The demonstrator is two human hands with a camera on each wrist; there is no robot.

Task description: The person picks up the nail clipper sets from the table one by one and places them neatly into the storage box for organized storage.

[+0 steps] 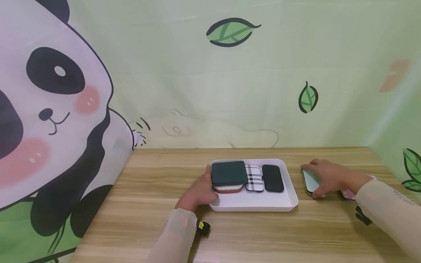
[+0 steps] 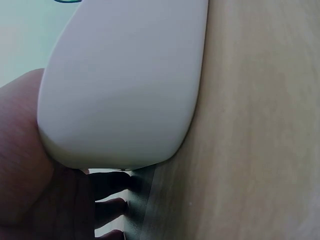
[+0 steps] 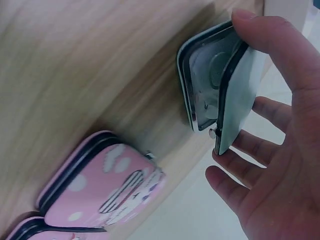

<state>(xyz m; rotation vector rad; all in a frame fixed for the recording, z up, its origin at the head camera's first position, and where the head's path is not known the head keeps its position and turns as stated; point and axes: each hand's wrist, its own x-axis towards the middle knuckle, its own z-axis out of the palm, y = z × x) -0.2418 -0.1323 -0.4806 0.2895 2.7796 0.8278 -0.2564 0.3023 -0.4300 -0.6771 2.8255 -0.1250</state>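
A: Right hand (image 1: 329, 177)?
B: On the desk (image 1: 164, 182), right of the white tray (image 1: 289, 197). Grip curled round a pale green case (image 3: 220, 85): thumb on the lid's top edge, fingers (image 3: 235, 175) beneath. In the right wrist view the case stands ajar, hinged like a clamshell, dark rim, a small snap at the opening.

A: Its axis?
B: From the head view the long axis runs roughly away from the person, near end toward the desk's front edge. It lies just right of the tray, apart from it.

A: Left hand (image 1: 198, 191)?
B: At the tray's left end. Grip holds the tray's corner; the left wrist view shows the white wall (image 2: 120, 90) against the palm, fingers (image 2: 112, 205) tucked under it.

A: In the tray?
B: 4 cases. A dark green case (image 1: 229, 172) stacked on a pink-brown case (image 1: 228, 189), then a plaid case (image 1: 254, 178), then a black case (image 1: 273, 178), long axes pointing away from the person.

A: Else on the desk?
B: A pink cartoon case (image 3: 105, 185) near the right wrist, another partly seen beside it.

A: Surroundings?
B: Light wood-grain desk. Pale green backdrop with leaves (image 1: 231, 32); a big panda print (image 1: 49, 109) on the left.
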